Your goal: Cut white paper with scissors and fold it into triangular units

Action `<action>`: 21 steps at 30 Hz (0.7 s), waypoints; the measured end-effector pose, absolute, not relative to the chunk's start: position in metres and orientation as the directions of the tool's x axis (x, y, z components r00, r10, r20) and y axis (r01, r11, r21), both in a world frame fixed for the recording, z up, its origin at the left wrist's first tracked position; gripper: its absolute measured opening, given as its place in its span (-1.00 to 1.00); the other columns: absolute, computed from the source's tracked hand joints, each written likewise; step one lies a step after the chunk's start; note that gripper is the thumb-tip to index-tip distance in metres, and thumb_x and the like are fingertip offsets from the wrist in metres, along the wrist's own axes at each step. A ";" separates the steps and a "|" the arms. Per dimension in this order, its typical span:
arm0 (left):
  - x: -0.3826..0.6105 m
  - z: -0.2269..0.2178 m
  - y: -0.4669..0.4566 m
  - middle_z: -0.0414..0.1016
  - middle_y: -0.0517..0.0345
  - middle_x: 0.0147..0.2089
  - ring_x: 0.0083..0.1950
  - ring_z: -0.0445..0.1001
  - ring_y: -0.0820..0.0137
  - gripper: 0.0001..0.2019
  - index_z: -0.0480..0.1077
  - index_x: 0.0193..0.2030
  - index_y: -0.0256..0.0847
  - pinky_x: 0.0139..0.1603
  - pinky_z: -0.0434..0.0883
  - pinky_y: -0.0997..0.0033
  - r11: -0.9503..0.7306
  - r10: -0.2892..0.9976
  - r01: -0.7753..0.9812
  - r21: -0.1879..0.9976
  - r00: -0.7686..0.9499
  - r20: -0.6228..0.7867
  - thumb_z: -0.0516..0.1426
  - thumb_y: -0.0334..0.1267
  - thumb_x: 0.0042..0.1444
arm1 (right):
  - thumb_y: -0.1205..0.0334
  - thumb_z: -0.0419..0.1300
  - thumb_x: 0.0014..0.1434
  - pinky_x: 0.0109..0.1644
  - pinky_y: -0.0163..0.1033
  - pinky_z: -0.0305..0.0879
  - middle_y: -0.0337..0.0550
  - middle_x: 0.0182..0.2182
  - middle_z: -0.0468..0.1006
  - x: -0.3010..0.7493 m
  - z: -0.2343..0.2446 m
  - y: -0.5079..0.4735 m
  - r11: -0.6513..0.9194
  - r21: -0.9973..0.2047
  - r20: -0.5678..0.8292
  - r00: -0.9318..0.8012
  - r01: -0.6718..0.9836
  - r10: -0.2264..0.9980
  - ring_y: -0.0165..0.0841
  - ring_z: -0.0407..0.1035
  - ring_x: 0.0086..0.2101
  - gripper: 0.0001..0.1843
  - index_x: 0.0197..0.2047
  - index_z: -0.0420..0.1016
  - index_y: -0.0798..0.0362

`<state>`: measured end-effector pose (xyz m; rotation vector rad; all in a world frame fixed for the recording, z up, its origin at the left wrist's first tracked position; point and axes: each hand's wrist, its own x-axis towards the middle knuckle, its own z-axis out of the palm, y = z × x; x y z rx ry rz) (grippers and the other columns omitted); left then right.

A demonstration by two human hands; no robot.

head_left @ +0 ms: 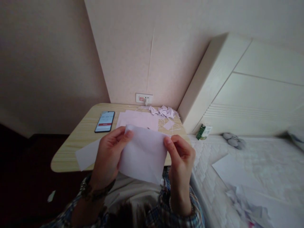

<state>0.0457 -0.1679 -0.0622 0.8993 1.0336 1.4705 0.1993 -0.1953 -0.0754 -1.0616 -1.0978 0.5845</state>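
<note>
I hold a pale sheet of paper point(143, 155) up in front of me, above the near edge of a small wooden table point(71, 148). My left hand point(108, 155) pinches its upper left corner, thumb on the front. My right hand point(180, 155) pinches its upper right edge, fingers curled. The sheet looks bent or folded over at the top. Behind it on the table lie pink paper sheets point(137, 119) and a pile of small folded paper pieces point(163, 111).
A phone point(104, 121) with a lit screen lies on the table's left. Another pale sheet point(87, 155) hangs over the front edge. A wall socket point(143, 98) sits behind. To the right are a bed point(249, 152) with loose paper point(235, 172), a green carton point(203, 132) and a headboard point(237, 85).
</note>
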 end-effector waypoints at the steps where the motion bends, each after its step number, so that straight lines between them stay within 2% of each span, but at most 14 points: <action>1: 0.045 -0.062 -0.168 0.49 0.31 -0.57 -0.54 0.37 0.49 -0.81 0.55 -0.47 -0.14 -0.57 0.29 0.57 -0.056 0.987 -0.338 0.940 -0.162 0.000 0.42 -0.15 -0.17 | 0.24 0.27 0.21 -0.47 -0.30 0.00 -0.37 -0.59 0.34 0.199 -0.076 -0.195 0.416 -0.902 0.426 0.377 0.112 0.822 -0.45 0.19 -0.51 -0.72 -0.53 0.42 0.03; 4: 0.042 -0.062 -0.166 0.47 0.34 -0.58 -0.53 0.34 0.50 -0.83 0.55 -0.45 -0.12 -0.58 0.26 0.59 -0.092 0.975 -0.336 0.937 -0.223 0.015 0.41 -0.16 -0.15 | 0.24 0.27 0.20 -0.45 -0.30 0.01 -0.35 -0.59 0.34 0.196 -0.078 -0.193 0.419 -0.901 0.432 0.350 0.116 0.831 -0.43 0.19 -0.50 -0.72 -0.53 0.41 0.04; 7: 0.041 -0.062 -0.164 0.48 0.30 -0.55 -0.52 0.33 0.49 -0.81 0.54 -0.50 -0.15 -0.57 0.26 0.57 -0.120 0.966 -0.353 0.928 -0.256 0.028 0.43 -0.19 -0.23 | 0.24 0.27 0.19 -0.45 -0.30 0.03 -0.35 -0.59 0.34 0.194 -0.080 -0.191 0.415 -0.903 0.427 0.349 0.111 0.834 -0.43 0.19 -0.50 -0.72 -0.54 0.41 0.04; 13: 0.038 -0.065 -0.160 0.49 0.25 -0.54 -0.54 0.37 0.47 -0.77 0.55 -0.48 -0.19 -0.57 0.29 0.55 -0.037 0.986 -0.366 0.930 -0.162 -0.025 0.43 -0.17 -0.28 | 0.22 0.29 0.15 -0.48 -0.31 0.02 -0.36 -0.60 0.33 0.192 -0.087 -0.189 0.411 -0.911 0.392 0.393 0.040 0.831 -0.44 0.19 -0.52 -0.73 -0.55 0.42 0.04; 16: 0.032 -0.068 -0.157 0.47 0.25 -0.54 -0.52 0.36 0.47 -0.77 0.54 -0.50 -0.19 -0.53 0.30 0.55 -0.049 0.986 -0.331 0.942 -0.167 -0.007 0.42 -0.15 -0.24 | 0.21 0.29 0.14 -0.46 -0.31 0.05 -0.35 -0.59 0.37 0.190 -0.090 -0.187 0.392 -0.919 0.377 0.382 0.042 0.844 -0.43 0.20 -0.50 -0.75 -0.54 0.44 0.04; 21: 0.027 -0.071 -0.154 0.43 0.29 -0.54 -0.47 0.31 0.48 -0.78 0.52 -0.53 -0.18 -0.47 0.25 0.55 -0.170 0.962 -0.222 0.960 -0.250 0.113 0.34 -0.08 -0.09 | 0.12 0.27 0.16 -0.41 -0.30 0.14 -0.29 -0.59 0.42 0.192 -0.092 -0.182 0.307 -0.947 0.321 0.299 0.094 0.899 -0.39 0.26 -0.48 -0.71 -0.55 0.47 0.04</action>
